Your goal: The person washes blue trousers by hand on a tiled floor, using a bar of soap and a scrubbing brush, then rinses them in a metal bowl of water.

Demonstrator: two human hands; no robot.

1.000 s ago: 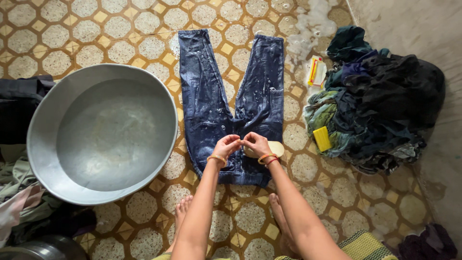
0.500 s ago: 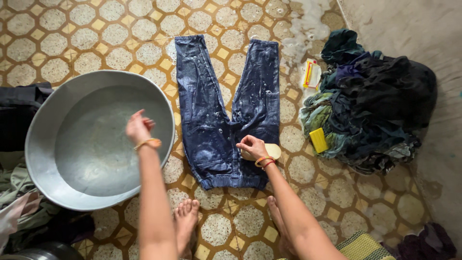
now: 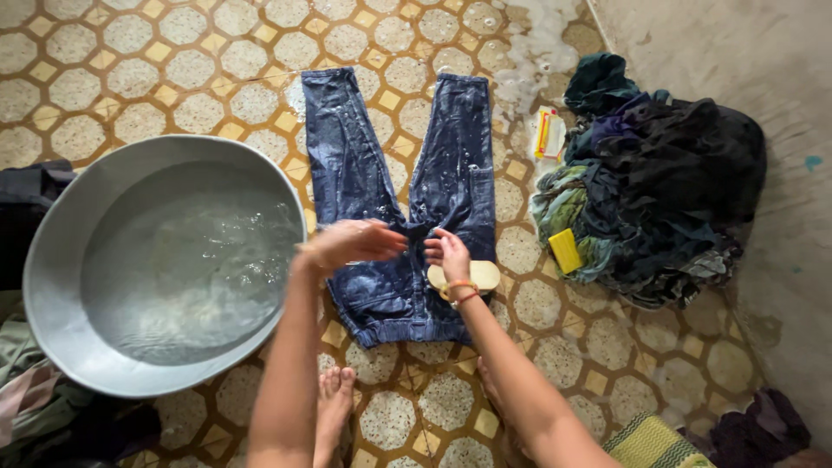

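Wet dark blue jeans [image 3: 364, 165] lie flat on the patterned tile floor, legs pointing away from me, flecked with suds. My left hand [image 3: 351, 242] hovers over the crotch of the jeans, fingers spread and wet, holding nothing. My right hand [image 3: 448, 254] rests on the jeans beside it, pressing on a pale oval brush [image 3: 478, 275] that lies on the right hip.
A wide metal basin [image 3: 52, 260] of rippling water sits at the left. A heap of dark clothes [image 3: 667, 191] lies at the right with a yellow soap bar [image 3: 565, 250] and a wrapper [image 3: 545, 133]. More clothes [image 3: 26, 347] are at the far left. My bare feet [image 3: 334, 399] are below.
My left hand went from the jeans to the basin, then came back over the jeans. The water in the basin now ripples. My right hand stayed on the brush.
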